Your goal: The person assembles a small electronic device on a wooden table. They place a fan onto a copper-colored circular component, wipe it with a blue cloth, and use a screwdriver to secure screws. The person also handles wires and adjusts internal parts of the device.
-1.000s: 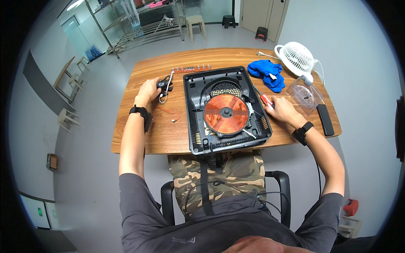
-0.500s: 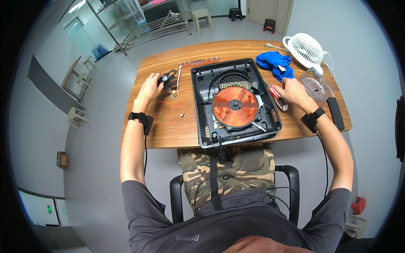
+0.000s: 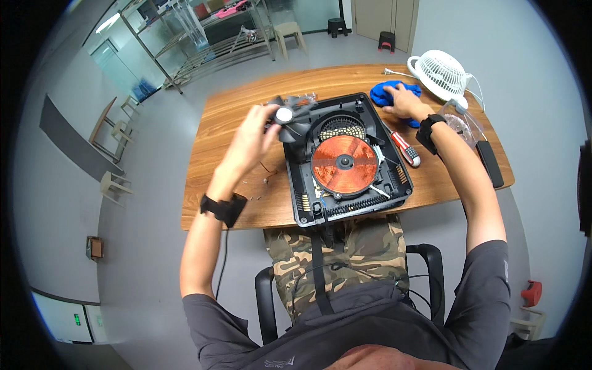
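My left hand [image 3: 250,134] is closed on a black bladed cooling fan [image 3: 295,128] with a white hub, slightly blurred. It holds the fan up over the far left corner of an opened black induction cooker base [image 3: 300,179]. In the base lies a round copper coil [image 3: 331,161], with a round vent grille [image 3: 343,125] behind it. At the back right, my right hand [image 3: 407,103] lies over a crumpled blue cloth [image 3: 378,94], thumb and fingers curled onto it. A red and white-handled screwdriver [image 3: 405,150] rests along the base's right side.
Behind the fan, a circuit strip [image 3: 310,97] is partly hidden. Small screws [image 3: 256,198] lie on the wooden table [image 3: 213,154]. To the right are a white basket-like fan cover [image 3: 443,73], a clear container [image 3: 461,126] and a black bar [image 3: 489,164].
My left hand has lifted the fan from the table's left and brought it right, over the base's corner. The right hand has gone from beside the screwdriver to the blue cloth.
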